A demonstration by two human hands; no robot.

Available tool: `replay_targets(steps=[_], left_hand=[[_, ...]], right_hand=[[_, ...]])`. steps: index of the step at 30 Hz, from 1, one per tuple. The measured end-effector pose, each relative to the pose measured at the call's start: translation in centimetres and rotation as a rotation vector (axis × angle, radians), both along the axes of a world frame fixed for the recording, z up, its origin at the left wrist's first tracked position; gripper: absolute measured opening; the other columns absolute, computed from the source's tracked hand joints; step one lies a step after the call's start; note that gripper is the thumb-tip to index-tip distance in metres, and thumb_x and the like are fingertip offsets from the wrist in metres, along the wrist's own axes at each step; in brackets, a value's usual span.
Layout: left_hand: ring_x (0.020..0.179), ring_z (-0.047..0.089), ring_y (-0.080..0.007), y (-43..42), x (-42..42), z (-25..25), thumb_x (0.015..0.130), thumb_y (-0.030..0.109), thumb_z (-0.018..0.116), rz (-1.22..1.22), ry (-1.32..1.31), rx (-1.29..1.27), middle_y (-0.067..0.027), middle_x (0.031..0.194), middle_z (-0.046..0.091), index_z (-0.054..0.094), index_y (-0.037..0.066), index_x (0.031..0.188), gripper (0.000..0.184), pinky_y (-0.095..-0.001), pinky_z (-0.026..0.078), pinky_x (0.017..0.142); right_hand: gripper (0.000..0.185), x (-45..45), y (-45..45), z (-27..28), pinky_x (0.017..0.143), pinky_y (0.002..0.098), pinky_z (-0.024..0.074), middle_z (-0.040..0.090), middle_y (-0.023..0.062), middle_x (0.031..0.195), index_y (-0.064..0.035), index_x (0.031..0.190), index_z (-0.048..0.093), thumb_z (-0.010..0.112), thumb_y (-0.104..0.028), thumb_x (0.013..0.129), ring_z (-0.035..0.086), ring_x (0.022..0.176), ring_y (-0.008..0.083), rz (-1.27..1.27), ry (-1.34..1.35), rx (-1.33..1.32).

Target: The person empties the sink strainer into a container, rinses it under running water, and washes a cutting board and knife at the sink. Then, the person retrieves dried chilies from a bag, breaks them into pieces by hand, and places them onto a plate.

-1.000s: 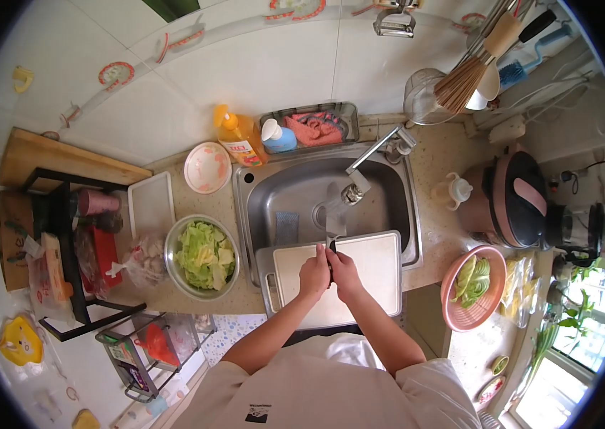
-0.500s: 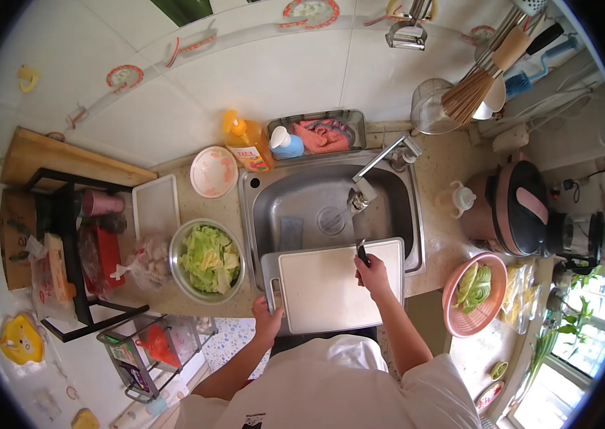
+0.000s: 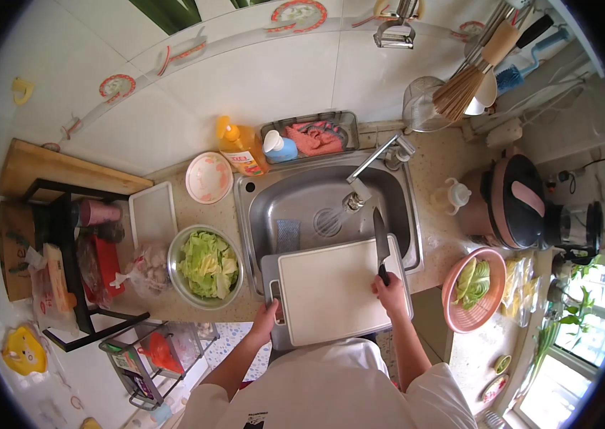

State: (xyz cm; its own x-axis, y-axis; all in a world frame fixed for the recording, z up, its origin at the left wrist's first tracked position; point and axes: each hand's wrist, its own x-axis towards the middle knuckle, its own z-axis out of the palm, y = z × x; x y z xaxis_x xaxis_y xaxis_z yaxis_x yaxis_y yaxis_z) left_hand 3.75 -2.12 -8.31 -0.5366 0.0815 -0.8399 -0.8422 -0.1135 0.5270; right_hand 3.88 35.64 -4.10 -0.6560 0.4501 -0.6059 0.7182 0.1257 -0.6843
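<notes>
A white cutting board with a grey edge (image 3: 334,289) lies across the front of the steel sink (image 3: 295,193). My left hand (image 3: 265,322) grips the board at its left end, by the handle slot. In my right hand (image 3: 390,294) is a knife (image 3: 381,236) by its black handle, over the board's right side, its blade pointing up toward the faucet (image 3: 377,161). A steel bowl of torn green leaves (image 3: 207,264) stands left of the sink. Right of the sink, a pink basket (image 3: 449,311) holds a piece of cabbage (image 3: 472,284).
Behind the sink stand an orange soap bottle (image 3: 241,146), a blue pump bottle (image 3: 279,147) and a caddy with a pink cloth (image 3: 314,137). A patterned bowl (image 3: 209,177) is at the back left. A rice cooker (image 3: 509,200) stands at the right.
My hands, together on the knife at first, have moved apart. My left hand has taken hold of the board's left end. My right hand has carried the knife right, and the board has tilted slightly.
</notes>
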Motion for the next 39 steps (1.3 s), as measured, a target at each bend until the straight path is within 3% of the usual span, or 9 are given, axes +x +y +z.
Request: replay_targets(steps=[6, 11, 14, 15, 21, 25, 34, 35, 39], left_hand=[[0.084, 0.061, -0.0174, 0.8, -5.3, 8.7, 0.093, 0.013, 0.064, 0.104, 0.06, 0.212, -0.0073, 0.101, 0.062, 0.048, 0.014, 0.122, 0.033, -0.0327, 0.052, 0.07], [0.095, 0.064, -0.0244, 3.0, -10.0, 13.5, 0.079, -0.007, 0.055, 0.256, 0.179, 0.199, -0.0087, 0.102, 0.06, 0.045, 0.014, 0.119, 0.046, -0.0393, 0.056, 0.082], [0.1, 0.063, -0.0236, 5.1, -12.0, 14.2, 0.078, -0.008, 0.054, 0.261, 0.244, 0.123, -0.0076, 0.102, 0.059, 0.044, 0.013, 0.118, 0.047, -0.039, 0.056, 0.084], [0.097, 0.061, -0.0204, 5.9, -12.6, 14.0, 0.078, -0.009, 0.054, 0.253, 0.286, 0.1, -0.0056, 0.101, 0.057, 0.044, 0.013, 0.118, 0.048, -0.0363, 0.055, 0.082], [0.094, 0.056, -0.0139, 8.9, -14.5, 13.0, 0.075, -0.008, 0.061, -0.006, 0.387, -0.055, -0.0019, 0.098, 0.052, 0.045, 0.009, 0.119, 0.05, -0.0312, 0.05, 0.077], [0.093, 0.058, -0.0134, 11.7, -14.9, 13.0, 0.075, -0.009, 0.063, -0.011, 0.387, -0.104, -0.0019, 0.097, 0.054, 0.046, 0.008, 0.119, 0.05, -0.0308, 0.05, 0.078], [0.089, 0.062, -0.0141, 14.5, -15.3, 13.1, 0.078, -0.007, 0.064, -0.127, 0.394, -0.147, -0.0061, 0.099, 0.06, 0.044, 0.007, 0.122, 0.05, -0.0287, 0.051, 0.075], [0.09, 0.062, -0.0141, 14.6, -15.2, 13.2, 0.078, -0.007, 0.064, -0.121, 0.394, -0.14, -0.0063, 0.1, 0.061, 0.044, 0.007, 0.122, 0.05, -0.0285, 0.051, 0.075], [0.092, 0.064, -0.0141, 14.7, -15.1, 14.0, 0.081, -0.006, 0.065, -0.097, 0.385, -0.122, -0.0067, 0.101, 0.062, 0.044, 0.007, 0.121, 0.047, -0.0282, 0.051, 0.075]], right_hand=[[0.021, -0.4, 1.2, 0.3, 0.043, 0.0261, 0.0435, 0.067, 0.0089, 0.073, 0.0017, 0.102, 0.064, 0.068, -0.016, 0.092, 0.059, 0.05, 0.011, -0.044, -0.005, -0.038], [0.04, -0.5, 1.6, 0.6, 0.076, 0.0373, 0.054, 0.071, 0.0158, 0.086, 0.0075, 0.12, 0.064, 0.068, -0.022, 0.094, 0.068, 0.082, 0.0224, 0.098, 0.136, 0.256], [0.036, -1.5, 1.1, 1.8, 0.074, 0.0377, 0.054, 0.072, 0.017, 0.088, 0.0043, 0.12, 0.066, 0.065, -0.024, 0.097, 0.069, 0.082, 0.0225, 0.111, 0.162, 0.406], [0.041, -1.8, 1.2, 2.6, 0.083, 0.0442, 0.0541, 0.072, 0.0243, 0.098, 0.0021, 0.119, 0.066, 0.06, -0.034, 0.1, 0.07, 0.095, 0.0405, 0.095, 0.094, 0.342], [0.035, -1.1, 1.5, 0.9, 0.08, 0.0395, 0.0548, 0.073, 0.016, 0.091, -0.0016, 0.121, 0.066, 0.069, -0.023, 0.094, 0.071, 0.086, 0.0293, -0.097, 0.045, -0.203], [0.047, -0.1, 1.2, 0.0, 0.082, 0.0356, 0.0538, 0.072, 0.0138, 0.096, 0.001, 0.125, 0.063, 0.077, -0.022, 0.087, 0.069, 0.089, 0.0236, 0.112, 0.206, 0.038], [0.047, -3.7, -1.6, -2.5, 0.045, 0.0259, 0.0368, 0.071, 0.0106, 0.092, 0.0018, 0.133, 0.055, 0.073, -0.012, 0.091, 0.047, 0.054, 0.0074, -0.314, 0.137, -0.595], [0.049, -4.1, -1.6, -2.7, 0.056, 0.0296, 0.0484, 0.071, 0.0123, 0.099, 0.0024, 0.133, 0.054, 0.073, -0.012, 0.091, 0.06, 0.067, 0.0131, -0.254, 0.102, -0.593], [0.049, -3.6, -3.8, -7.4, 0.081, 0.037, 0.0544, 0.071, 0.0165, 0.107, -0.0009, 0.133, 0.055, 0.073, -0.01, 0.088, 0.069, 0.093, 0.027, -0.063, 0.427, -0.088]])
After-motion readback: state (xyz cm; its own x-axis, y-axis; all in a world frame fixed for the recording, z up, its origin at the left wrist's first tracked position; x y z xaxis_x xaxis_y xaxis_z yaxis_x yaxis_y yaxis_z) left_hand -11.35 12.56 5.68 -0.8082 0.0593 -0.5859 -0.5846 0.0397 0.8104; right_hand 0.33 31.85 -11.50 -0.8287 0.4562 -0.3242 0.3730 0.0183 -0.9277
